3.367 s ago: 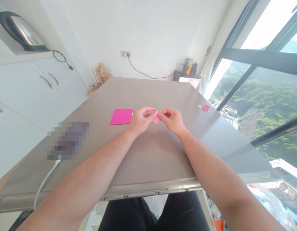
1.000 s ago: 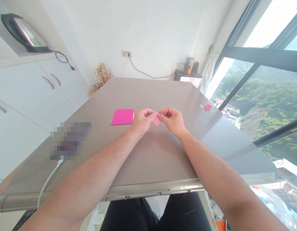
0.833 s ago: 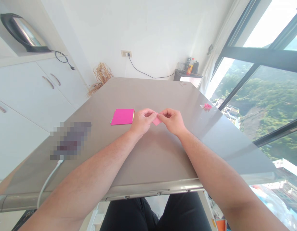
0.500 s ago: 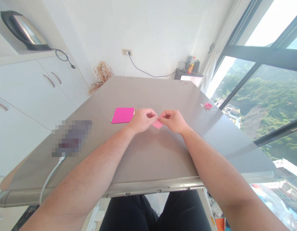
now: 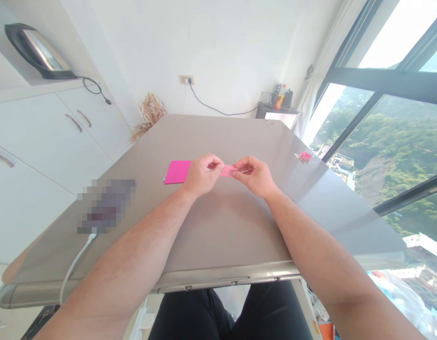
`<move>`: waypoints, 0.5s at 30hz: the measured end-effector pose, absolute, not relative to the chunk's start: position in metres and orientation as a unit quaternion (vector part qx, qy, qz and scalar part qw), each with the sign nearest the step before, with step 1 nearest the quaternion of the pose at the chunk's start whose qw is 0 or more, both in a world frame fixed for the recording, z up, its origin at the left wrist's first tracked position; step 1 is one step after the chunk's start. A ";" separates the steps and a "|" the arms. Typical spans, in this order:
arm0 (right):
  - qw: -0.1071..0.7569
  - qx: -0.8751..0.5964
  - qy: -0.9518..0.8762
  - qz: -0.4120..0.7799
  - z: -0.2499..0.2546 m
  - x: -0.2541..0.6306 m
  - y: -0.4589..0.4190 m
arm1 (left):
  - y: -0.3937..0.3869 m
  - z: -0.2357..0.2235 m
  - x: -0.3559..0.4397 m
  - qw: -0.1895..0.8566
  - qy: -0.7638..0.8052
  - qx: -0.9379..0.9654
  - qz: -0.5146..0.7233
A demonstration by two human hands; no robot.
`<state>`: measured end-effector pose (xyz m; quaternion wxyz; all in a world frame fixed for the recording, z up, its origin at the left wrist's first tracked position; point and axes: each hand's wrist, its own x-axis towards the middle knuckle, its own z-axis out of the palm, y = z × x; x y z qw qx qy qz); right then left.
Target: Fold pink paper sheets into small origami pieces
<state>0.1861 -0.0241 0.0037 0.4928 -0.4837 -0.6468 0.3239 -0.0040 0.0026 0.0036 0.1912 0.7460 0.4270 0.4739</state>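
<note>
A small piece of pink paper (image 5: 227, 170) is stretched between my two hands above the table. My left hand (image 5: 205, 175) pinches its left end, and my right hand (image 5: 252, 175) pinches the right end with thumb and fingers. Parts of the paper are hidden behind the fingers, so its full folds cannot be made out. Just left of my left hand lies a stack of bright magenta paper (image 5: 177, 172), with a green edge showing beneath; the hand covers its right side.
A blurred-out dark device (image 5: 108, 205) with a white cable (image 5: 76, 259) lies at the table's left. Crumpled pink paper (image 5: 305, 156) rests near the right edge of the grey-brown table (image 5: 218, 226). Bottles (image 5: 280, 97) stand on a small cabinet beyond, and windows line the right.
My left hand has moved slightly left and up, now covering more of the magenta stack. The pink paper, earlier pointing down as a corner, now shows as a flat strip between the hands.
</note>
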 end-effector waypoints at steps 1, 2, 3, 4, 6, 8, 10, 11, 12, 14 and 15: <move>0.488 -0.489 -0.650 0.318 0.003 0.186 -0.024 | 0.001 0.004 -0.003 0.181 0.424 0.749 0.475; 0.484 -0.493 -0.652 0.312 0.003 0.186 -0.025 | 0.000 0.005 -0.003 0.172 0.421 0.753 0.476; 0.479 -0.498 -0.654 0.308 0.004 0.185 -0.025 | -0.002 0.005 -0.002 0.163 0.418 0.757 0.476; 0.476 -0.502 -0.656 0.301 0.004 0.185 -0.026 | -0.003 0.005 -0.001 0.156 0.414 0.759 0.477; 0.473 -0.516 -0.656 0.283 0.005 0.184 -0.027 | -0.005 0.006 0.000 0.147 0.410 0.760 0.482; 0.469 -0.531 -0.657 0.258 0.006 0.184 -0.027 | -0.005 0.007 0.000 0.145 0.411 0.758 0.486; 0.464 -0.547 -0.659 0.225 0.007 0.185 -0.027 | -0.004 0.008 -0.002 0.150 0.416 0.748 0.495; 0.462 -0.555 -0.659 0.212 0.007 0.186 -0.026 | -0.002 0.008 -0.003 0.156 0.420 0.741 0.501; 0.462 -0.561 -0.656 0.205 0.007 0.187 -0.025 | 0.000 0.009 -0.005 0.163 0.425 0.731 0.508; 0.480 -0.556 -0.642 0.221 0.006 0.188 -0.024 | 0.003 0.009 -0.007 0.182 0.434 0.711 0.523; 0.496 -0.543 -0.633 0.241 0.006 0.188 -0.024 | 0.004 0.008 -0.008 0.196 0.435 0.703 0.527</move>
